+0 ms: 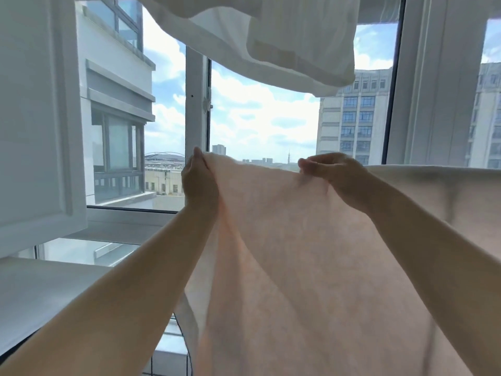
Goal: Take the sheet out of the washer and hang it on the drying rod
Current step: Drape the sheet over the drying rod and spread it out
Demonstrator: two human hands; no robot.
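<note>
A pale pinkish sheet (292, 253) hangs stretched in front of me, filling the lower middle and right of the head view. My left hand (199, 183) grips its upper left corner. My right hand (333, 176) pinches its top edge further right, and the cloth runs taut between them. The sheet continues to the right behind my right forearm, its top edge level. No drying rod shows; whatever carries the sheet is hidden under the cloth. The washer is out of view.
White cloth (284, 42) hangs overhead across the top. A large window (260, 118) faces me, its white frame post (193, 104) just behind my left hand. An open white window sash (38, 118) juts out at left, above a white ledge (40, 289).
</note>
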